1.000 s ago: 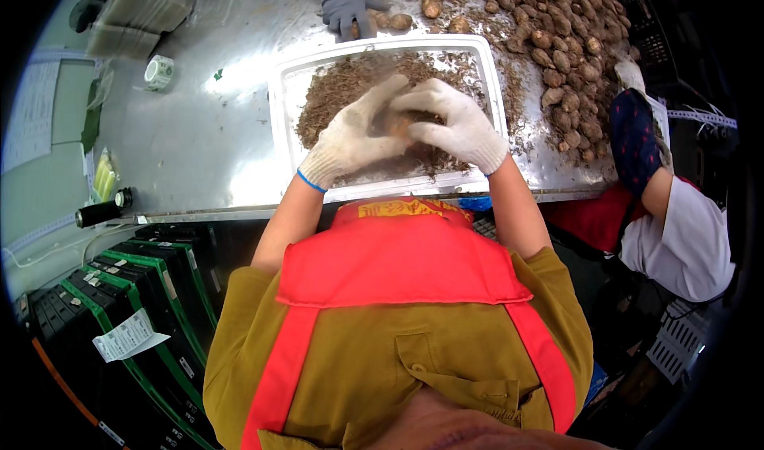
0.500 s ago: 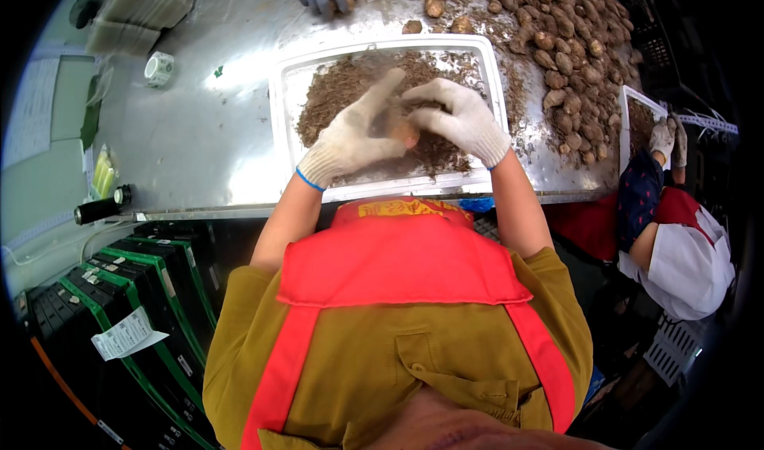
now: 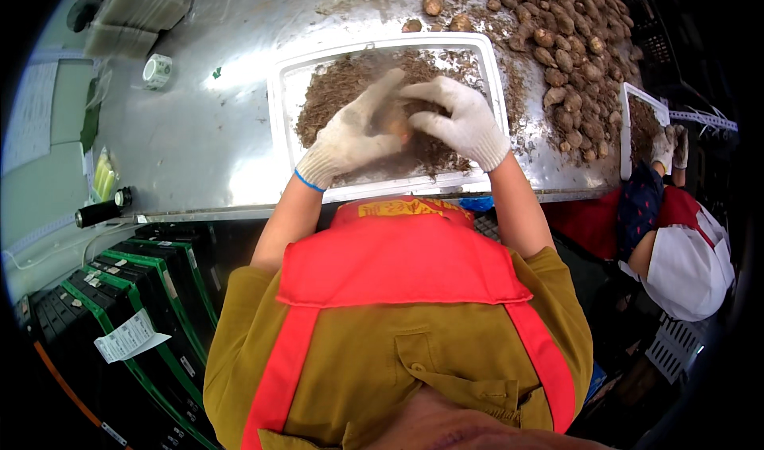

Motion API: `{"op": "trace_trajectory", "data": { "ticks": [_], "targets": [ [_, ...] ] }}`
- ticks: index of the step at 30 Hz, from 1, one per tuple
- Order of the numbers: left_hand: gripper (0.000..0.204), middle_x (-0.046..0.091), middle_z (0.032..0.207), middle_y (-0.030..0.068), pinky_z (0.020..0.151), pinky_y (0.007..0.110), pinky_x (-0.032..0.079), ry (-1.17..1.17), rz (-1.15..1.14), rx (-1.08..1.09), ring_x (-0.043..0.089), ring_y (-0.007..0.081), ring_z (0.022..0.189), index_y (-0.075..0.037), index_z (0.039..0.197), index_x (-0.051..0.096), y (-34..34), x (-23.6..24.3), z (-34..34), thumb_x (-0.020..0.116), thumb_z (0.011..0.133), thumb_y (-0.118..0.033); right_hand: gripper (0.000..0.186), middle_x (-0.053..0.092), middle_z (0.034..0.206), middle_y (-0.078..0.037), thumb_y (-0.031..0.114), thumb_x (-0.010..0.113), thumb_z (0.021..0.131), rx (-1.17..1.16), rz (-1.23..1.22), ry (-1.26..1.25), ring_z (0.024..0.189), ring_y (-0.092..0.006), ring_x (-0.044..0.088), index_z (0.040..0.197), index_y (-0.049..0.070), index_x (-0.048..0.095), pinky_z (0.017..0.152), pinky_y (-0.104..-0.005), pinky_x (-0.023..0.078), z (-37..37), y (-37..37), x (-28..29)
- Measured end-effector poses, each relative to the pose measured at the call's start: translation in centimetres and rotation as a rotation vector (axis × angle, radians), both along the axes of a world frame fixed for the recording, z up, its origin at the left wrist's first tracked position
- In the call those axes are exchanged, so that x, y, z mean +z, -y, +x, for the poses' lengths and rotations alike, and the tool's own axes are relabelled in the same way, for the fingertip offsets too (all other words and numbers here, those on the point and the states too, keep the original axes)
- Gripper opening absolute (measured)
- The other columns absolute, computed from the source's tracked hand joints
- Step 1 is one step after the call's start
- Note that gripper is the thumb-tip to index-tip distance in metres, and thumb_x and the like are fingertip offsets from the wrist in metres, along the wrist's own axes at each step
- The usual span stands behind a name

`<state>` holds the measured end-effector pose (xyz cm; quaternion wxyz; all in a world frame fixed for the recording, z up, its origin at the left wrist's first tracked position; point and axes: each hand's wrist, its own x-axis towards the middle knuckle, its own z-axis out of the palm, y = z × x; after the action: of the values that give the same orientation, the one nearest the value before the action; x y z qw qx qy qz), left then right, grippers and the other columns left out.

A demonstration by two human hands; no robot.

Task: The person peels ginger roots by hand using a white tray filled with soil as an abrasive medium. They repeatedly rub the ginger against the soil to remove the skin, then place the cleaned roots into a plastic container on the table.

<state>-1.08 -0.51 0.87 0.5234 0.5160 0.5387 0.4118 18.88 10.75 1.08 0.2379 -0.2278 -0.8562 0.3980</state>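
Observation:
My left hand (image 3: 350, 136), in a white knit glove with a blue cuff edge, cups a small brown taro (image 3: 400, 128) with a pinkish end. The fingers lie along its far side and the thumb on its near side. From the right, my right hand (image 3: 463, 120), gloved alike, bends its fingers and thumb against the same taro. The taro is blurred and partly hidden between the gloves. Both hands are above a white rimmed tray (image 3: 280, 124) strewn with brown fibrous scrapings (image 3: 330, 92).
A large heap of taros (image 3: 573, 60) covers the right of the metal table (image 3: 191, 148). At the left are a tape roll (image 3: 157, 70) and stacked clear containers (image 3: 142, 8). Black-green crates (image 3: 135, 283) stand below. A co-worker's gloved hands (image 3: 667, 146) are by another tray (image 3: 625, 136) at the right.
My right hand has shifted slightly at the taro; my left stays nearly in place. A grey-gloved hand at the far edge has left the view. The co-worker's hands at right have moved slightly nearer.

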Motion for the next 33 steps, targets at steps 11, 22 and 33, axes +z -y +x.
{"op": "trace_trajectory", "data": {
  "ticks": [11,22,33],
  "targets": [
    [0.101,0.046,0.153,0.018,0.118,0.036,0.032,0.085,-0.022,0.076,0.041,0.0261,0.143,-0.005,0.158,0.034,0.2,-0.5,0.1,0.083,0.071,-0.017,0.018,0.071,0.103,-0.011,0.021,0.06,0.096,-0.195,0.016,0.052,0.095,-0.0288,0.07,0.1,0.008,0.072,0.084,-0.0371,0.056,-0.9,-1.1,-2.5],
    [0.1,0.047,0.154,0.0166,0.12,0.037,0.03,-0.07,0.041,0.055,0.042,0.0274,0.144,-0.005,0.157,0.037,0.2,-0.7,0.6,0.082,0.069,-0.021,0.02,0.069,0.092,-0.009,0.028,0.065,0.092,0.02,0.291,0.251,0.088,-0.025,0.069,0.101,0.012,0.075,0.079,-0.0374,0.057,-1.8,1.4,0.8],
    [0.102,0.048,0.152,0.0177,0.12,0.037,0.031,-0.094,0.008,0.074,0.045,0.0259,0.139,-0.006,0.158,0.034,0.0,-0.7,0.5,0.081,0.069,-0.023,0.025,0.074,0.104,-0.009,0.031,0.067,0.091,-0.004,0.056,0.117,0.093,-0.0243,0.073,0.105,0.012,0.076,0.084,-0.0332,0.058,-0.3,0.9,0.6]
  ]
}}
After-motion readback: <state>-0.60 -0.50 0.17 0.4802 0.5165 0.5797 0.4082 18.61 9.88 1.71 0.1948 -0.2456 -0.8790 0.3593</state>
